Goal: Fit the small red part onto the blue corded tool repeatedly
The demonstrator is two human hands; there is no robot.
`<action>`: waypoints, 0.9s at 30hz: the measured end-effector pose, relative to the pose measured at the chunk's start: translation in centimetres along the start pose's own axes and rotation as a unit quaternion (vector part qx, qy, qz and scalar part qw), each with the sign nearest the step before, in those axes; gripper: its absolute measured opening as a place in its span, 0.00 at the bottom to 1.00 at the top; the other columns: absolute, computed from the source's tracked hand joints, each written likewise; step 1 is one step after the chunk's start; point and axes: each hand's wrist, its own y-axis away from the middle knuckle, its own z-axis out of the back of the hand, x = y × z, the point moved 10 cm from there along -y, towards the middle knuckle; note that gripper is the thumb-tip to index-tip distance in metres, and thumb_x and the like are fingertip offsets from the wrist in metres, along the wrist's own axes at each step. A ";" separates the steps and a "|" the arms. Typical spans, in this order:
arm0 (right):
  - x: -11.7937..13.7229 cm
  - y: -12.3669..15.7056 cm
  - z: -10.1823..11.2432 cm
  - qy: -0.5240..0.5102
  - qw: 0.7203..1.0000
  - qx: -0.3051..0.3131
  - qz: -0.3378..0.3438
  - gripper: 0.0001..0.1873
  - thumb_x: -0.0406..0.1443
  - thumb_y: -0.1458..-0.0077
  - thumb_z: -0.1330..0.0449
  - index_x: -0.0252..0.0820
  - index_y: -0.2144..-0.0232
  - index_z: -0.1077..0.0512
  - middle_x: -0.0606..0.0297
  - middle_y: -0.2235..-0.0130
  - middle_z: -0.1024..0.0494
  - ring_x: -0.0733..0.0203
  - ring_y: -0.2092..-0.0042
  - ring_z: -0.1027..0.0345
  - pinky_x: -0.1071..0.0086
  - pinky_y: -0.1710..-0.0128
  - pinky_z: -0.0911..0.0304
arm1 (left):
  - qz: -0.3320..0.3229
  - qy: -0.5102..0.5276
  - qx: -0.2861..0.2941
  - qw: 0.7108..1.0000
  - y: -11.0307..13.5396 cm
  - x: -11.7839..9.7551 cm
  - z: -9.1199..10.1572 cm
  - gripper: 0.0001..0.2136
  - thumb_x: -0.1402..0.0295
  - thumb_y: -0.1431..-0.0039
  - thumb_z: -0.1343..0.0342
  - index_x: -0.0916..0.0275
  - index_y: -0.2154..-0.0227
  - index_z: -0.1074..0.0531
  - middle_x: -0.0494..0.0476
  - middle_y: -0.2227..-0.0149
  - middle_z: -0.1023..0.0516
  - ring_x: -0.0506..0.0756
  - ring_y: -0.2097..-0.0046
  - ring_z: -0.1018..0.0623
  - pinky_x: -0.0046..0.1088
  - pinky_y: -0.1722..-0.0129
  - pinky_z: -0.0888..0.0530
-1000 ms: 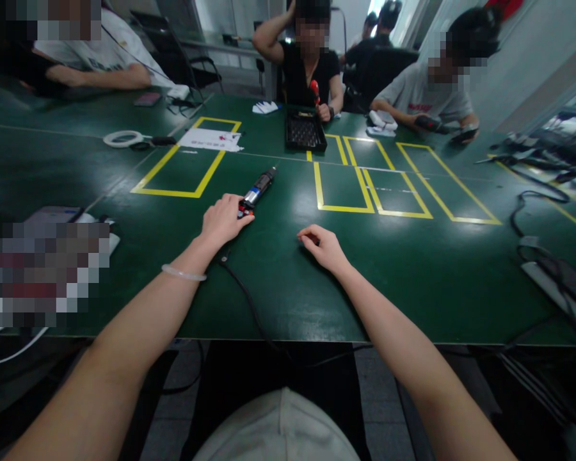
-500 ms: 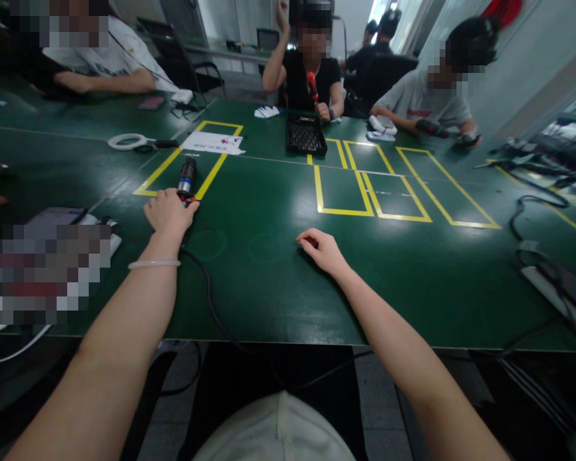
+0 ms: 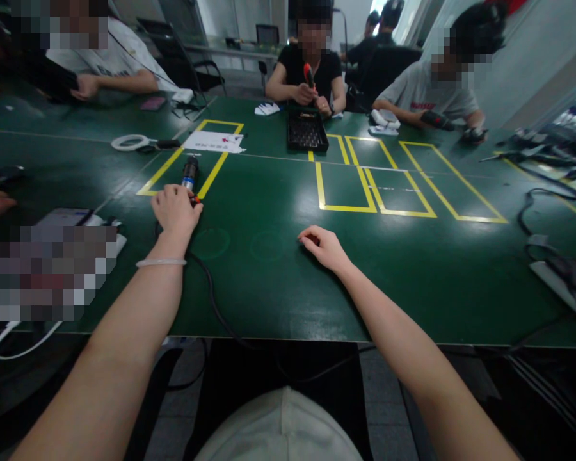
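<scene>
Left grip (image 3: 175,208) around a cylindrical black tool (image 3: 190,169), perhaps metal-banded; right grip (image 3: 325,248) a loose fist over glossy green tabletop (image 3: 273,298).

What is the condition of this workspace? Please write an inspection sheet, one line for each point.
Surface: green table with yellow tape frames.
Job's things: dark tool with a blue band, pointing away from the wearer.
Clutter: paper sheet, black tray; blurred item at left, cannot tell what.
Grips: left grip on the dark tool; right grip curled, nothing seen in it.
Cables: black cable runs across the table to its near edge; white cable lies coiled.
Surroundings: co-worker opposite holds a red-topped tool; others sit nearby.
</scene>
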 end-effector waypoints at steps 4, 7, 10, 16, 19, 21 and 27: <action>0.1 0.0 0.0 0.003 1.000 0.002 0.002 0.08 0.35 0.40 0.43 0.40 0.64 0.23 0.63 0.66 0.21 0.63 0.68 0.33 0.69 0.64 0.37 | 0.002 -0.003 -0.003 1.000 0.0 -0.1 0.1 0.18 0.62 0.35 0.42 0.70 0.49 0.30 0.65 0.42 0.33 0.63 0.44 0.37 0.43 0.41 0.44; 0.1 0.0 0.0 0.007 1.000 0.005 0.003 0.08 0.35 0.40 0.43 0.41 0.64 0.23 0.63 0.66 0.21 0.63 0.68 0.33 0.69 0.64 0.38 | 0.002 -0.014 -0.012 1.000 -0.1 -0.2 0.2 0.17 0.62 0.32 0.48 0.72 0.49 0.29 0.66 0.43 0.33 0.63 0.45 0.37 0.43 0.42 0.43; 0.0 0.0 -0.1 0.009 1.000 0.007 0.003 0.08 0.36 0.40 0.43 0.41 0.64 0.23 0.64 0.66 0.21 0.63 0.68 0.33 0.69 0.64 0.38 | 0.009 -0.015 -0.017 1.000 -0.1 0.1 0.4 0.18 0.62 0.32 0.51 0.72 0.49 0.28 0.65 0.43 0.32 0.61 0.46 0.37 0.42 0.43 0.42; -0.1 0.0 -0.2 0.004 1.000 0.007 0.000 0.08 0.36 0.40 0.42 0.41 0.64 0.23 0.64 0.66 0.21 0.62 0.68 0.32 0.68 0.64 0.37 | -0.058 0.119 -0.017 0.991 0.1 -2.2 0.6 0.20 0.60 0.31 0.54 0.67 0.47 0.27 0.64 0.45 0.27 0.61 0.47 0.29 0.38 0.45 0.36; -0.1 0.0 -0.2 -0.008 1.000 0.006 -0.005 0.08 0.37 0.40 0.42 0.41 0.64 0.23 0.64 0.66 0.21 0.62 0.68 0.32 0.68 0.64 0.37 | -0.124 0.261 0.088 0.953 1.6 -6.3 -0.8 0.21 0.58 0.32 0.53 0.66 0.46 0.27 0.63 0.53 0.21 0.59 0.54 0.23 0.34 0.50 0.30; -0.1 0.1 -0.3 -0.028 1.000 0.010 -0.010 0.08 0.37 0.40 0.42 0.41 0.63 0.24 0.64 0.67 0.21 0.62 0.68 0.32 0.68 0.64 0.36 | -0.176 0.334 0.184 0.907 3.9 -10.2 -1.6 0.23 0.56 0.34 0.51 0.66 0.44 0.28 0.62 0.58 0.20 0.57 0.58 0.21 0.34 0.53 0.28; 1.0 0.4 -1.8 -0.123 0.990 0.061 0.010 0.16 0.38 0.42 0.39 0.42 0.52 0.29 0.65 0.63 0.21 0.64 0.67 0.31 0.69 0.64 0.35 | -0.285 0.416 0.380 0.775 12.3 -19.4 -1.6 0.35 0.55 0.35 0.48 0.67 0.31 0.46 0.57 0.67 0.21 0.55 0.64 0.22 0.31 0.60 0.27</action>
